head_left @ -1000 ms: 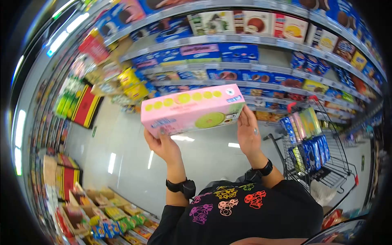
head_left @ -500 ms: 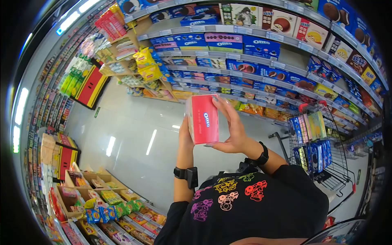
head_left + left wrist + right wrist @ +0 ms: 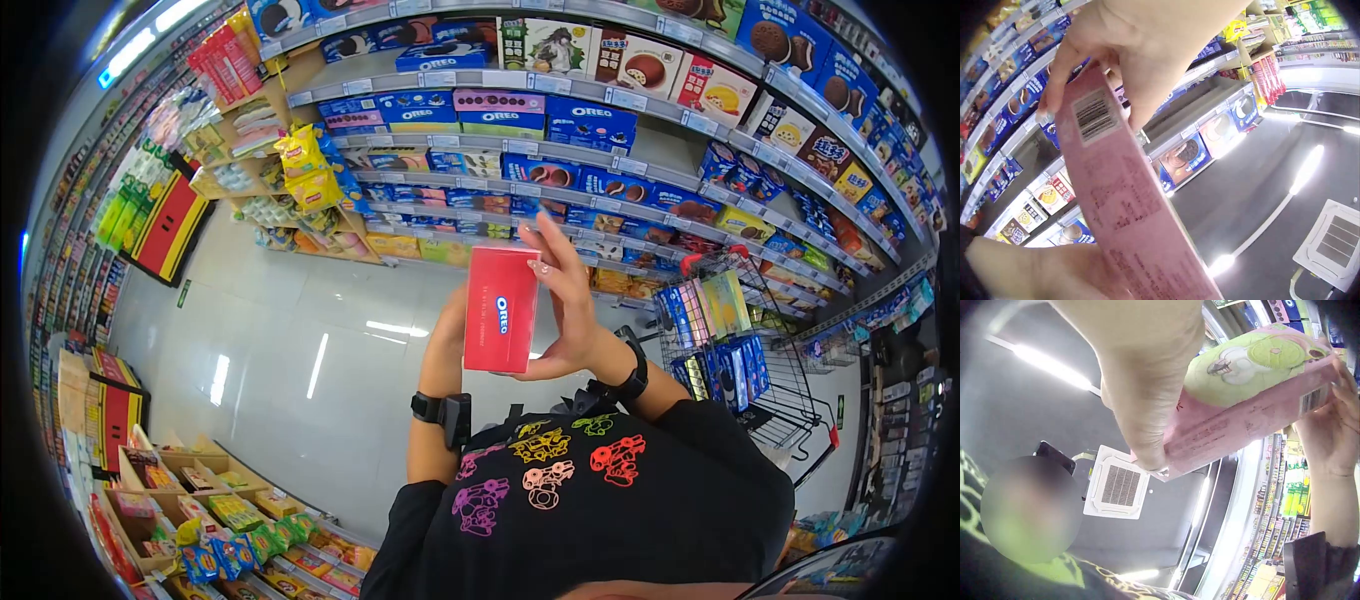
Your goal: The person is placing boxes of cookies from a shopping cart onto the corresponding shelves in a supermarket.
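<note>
Both hands hold a long box upright between them, its red Oreo end (image 3: 501, 315) facing the head camera. Along the box's left side is my left hand (image 3: 446, 330), partly hidden. My right hand (image 3: 568, 305) grips the right side, thumb at the lower edge and some fingers raised by the top corner. In the left wrist view the pink side with a barcode (image 3: 1116, 181) shows, my left hand (image 3: 1141, 50) clasping its far end. The right wrist view shows a green biscuit picture on the box (image 3: 1241, 394), with my right hand (image 3: 1147, 381) at the near end.
Shelves of biscuit boxes (image 3: 590, 125) stretch across the front. A wire cart (image 3: 790, 400) holding several packages stands at the right. Snack bins (image 3: 190, 470) are at the lower left, and yellow bags (image 3: 312, 170) hang from a shelf end.
The box has turned from its long pink side to its red end, and the hands have come closer together around it. The head view has shifted slightly, and the right fingers have risen a little.
</note>
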{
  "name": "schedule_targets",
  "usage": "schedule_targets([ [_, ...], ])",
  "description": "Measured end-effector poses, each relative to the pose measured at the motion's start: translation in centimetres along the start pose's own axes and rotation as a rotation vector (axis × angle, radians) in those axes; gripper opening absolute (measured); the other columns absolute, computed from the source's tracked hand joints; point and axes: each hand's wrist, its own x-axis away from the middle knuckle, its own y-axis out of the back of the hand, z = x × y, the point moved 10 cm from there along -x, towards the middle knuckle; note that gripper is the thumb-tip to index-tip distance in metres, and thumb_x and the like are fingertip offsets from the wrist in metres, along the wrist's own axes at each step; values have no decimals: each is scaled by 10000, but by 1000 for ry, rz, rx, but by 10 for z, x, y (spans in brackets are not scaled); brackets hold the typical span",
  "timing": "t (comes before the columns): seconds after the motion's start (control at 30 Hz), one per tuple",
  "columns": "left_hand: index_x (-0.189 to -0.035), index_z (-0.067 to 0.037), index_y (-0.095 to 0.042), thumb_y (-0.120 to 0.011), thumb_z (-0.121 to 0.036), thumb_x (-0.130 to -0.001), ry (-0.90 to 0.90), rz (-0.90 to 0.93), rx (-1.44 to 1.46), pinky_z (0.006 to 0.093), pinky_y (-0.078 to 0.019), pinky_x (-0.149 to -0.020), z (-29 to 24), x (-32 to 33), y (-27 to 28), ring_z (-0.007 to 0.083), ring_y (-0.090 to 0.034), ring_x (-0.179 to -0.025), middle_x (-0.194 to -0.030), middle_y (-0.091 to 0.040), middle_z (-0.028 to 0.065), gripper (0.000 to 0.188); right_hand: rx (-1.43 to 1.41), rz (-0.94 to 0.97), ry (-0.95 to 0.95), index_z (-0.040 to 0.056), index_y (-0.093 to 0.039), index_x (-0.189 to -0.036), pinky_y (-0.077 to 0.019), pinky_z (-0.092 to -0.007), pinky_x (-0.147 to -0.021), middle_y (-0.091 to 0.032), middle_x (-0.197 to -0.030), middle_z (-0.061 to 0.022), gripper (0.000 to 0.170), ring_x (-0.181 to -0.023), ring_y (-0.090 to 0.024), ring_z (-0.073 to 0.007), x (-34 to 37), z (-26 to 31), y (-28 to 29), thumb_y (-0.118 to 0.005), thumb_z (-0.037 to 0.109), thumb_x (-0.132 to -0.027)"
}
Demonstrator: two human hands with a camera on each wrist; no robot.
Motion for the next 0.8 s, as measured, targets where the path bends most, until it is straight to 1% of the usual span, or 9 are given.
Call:
schedule_targets([
  [0.07,-1241,-14,-454,-513,-339,-894,56,111,-196,287,-547,-693,-8,2,-24,193,-610,-922,-1090,-582,113,479,-41,82,-30,83,-355,-1299,-343,-489,-951,-274,-1361,-268,946,-1196,-394,-425,-4,0,2,-844,257,-509],
  [0.13,-1218,-17,-484,-509,-336,-900,88,159,-260,258,-535,-692,-9,0,-32,157,-613,-894,-1049,-602,87,451,-3,81,-28,83,-369,-1290,-343,-481,-941,-308,-1331,-266,939,-1181,-397,-409,-8,2,6,-842,268,-501],
  [0.3,-1203,-20,-508,-548,-322,-877,135,116,-88,254,-533,-669,10,-7,-16,141,-619,-845,-993,-618,68,447,199,-24,-78,88,-409,-1262,-339,-460,-920,-359,-1254,-224,940,-1140,-389,-364,1,8,8,-851,332,-469],
  [0.4,-1317,-64,-384,-625,-324,-827,249,-1,-136,358,-559,-766,38,-12,29,257,-580,-1036,-1185,-539,154,605,290,-116,-91,94,-423,-1252,-337,-455,-919,-356,-1234,-203,938,-1140,-373,-348,7,13,8,-855,359,-463],
  [0.47,-1312,-75,-396,-649,-322,-809,267,43,-206,336,-547,-783,46,-5,37,231,-587,-1020,-1176,-548,135,615,332,-172,-95,97,-425,-1249,-339,-455,-918,-342,-1238,-198,929,-1139,-371,-345,15,14,9,-857,359,-469],
  [0.57,-1301,-77,-412,-674,-314,-788,321,33,-233,304,-537,-783,59,1,44,201,-590,-1008,-1170,-553,115,623,428,-155,-106,77,-388,-1250,-378,-431,-918,-294,-1255,-191,906,-1146,-383,-317,23,16,4,-836,388,-526],
  [0.63,-1294,-74,-421,-681,-313,-782,334,27,-233,296,-535,-778,65,4,45,193,-588,-1007,-1169,-553,109,622,455,-145,-122,81,-392,-1244,-380,-434,-916,-297,-1248,-190,890,-1139,-390,-321,26,20,1,-834,386,-534],
  [0.77,-1288,-73,-428,-675,-331,-782,247,94,-347,306,-529,-787,56,11,40,194,-583,-1010,-1169,-553,107,619,475,-146,-142,90,-396,-1237,-380,-444,-914,-297,-1243,-193,873,-1127,-400,-330,28,25,-5,-831,387,-541],
  [0.8,-1272,-71,-446,-658,-332,-792,224,95,-346,293,-524,-762,54,13,39,179,-587,-986,-1146,-562,98,586,472,-145,-135,91,-400,-1234,-379,-446,-914,-299,-1242,-194,869,-1125,-402,-331,29,26,-6,-832,386,-540],
])
